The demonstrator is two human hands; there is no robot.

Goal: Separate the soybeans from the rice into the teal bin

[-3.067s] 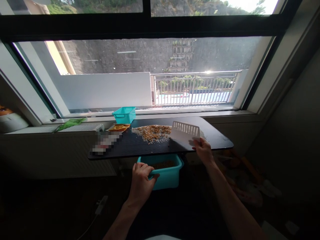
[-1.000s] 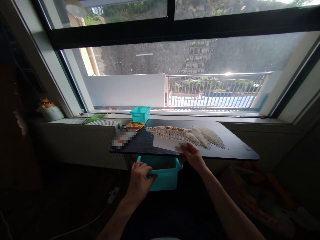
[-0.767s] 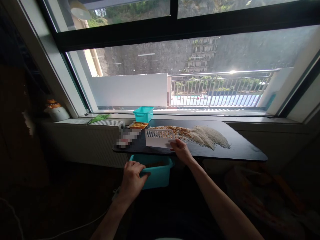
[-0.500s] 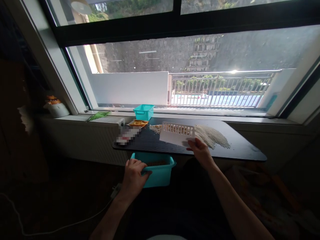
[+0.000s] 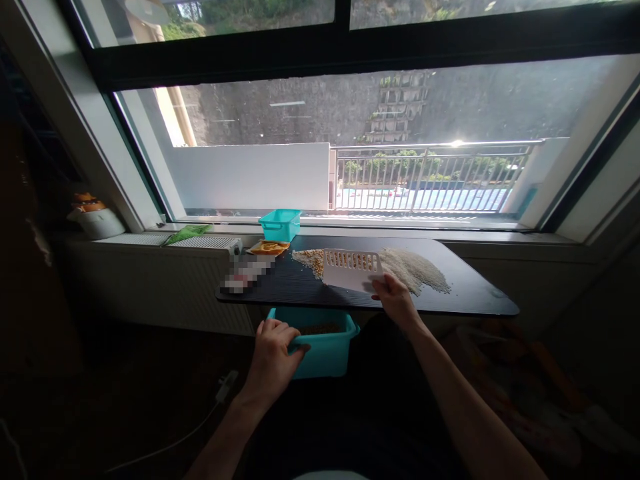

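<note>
My left hand (image 5: 273, 353) grips the teal bin (image 5: 320, 343) under the tabletop (image 5: 470, 300) edge; brown grains lie inside it. My right hand (image 5: 395, 300) pinches the white slotted scraper (image 5: 353, 270) on the tabletop amid mixed grains (image 5: 313, 259) and white rice (image 5: 417, 267). A second teal bin (image 5: 280, 225) stands behind.

We face a bright window (image 5: 350, 133) — backlit, glare on the railing (image 5: 430, 177); the foreground room sinks dim, edges bowed.
</note>
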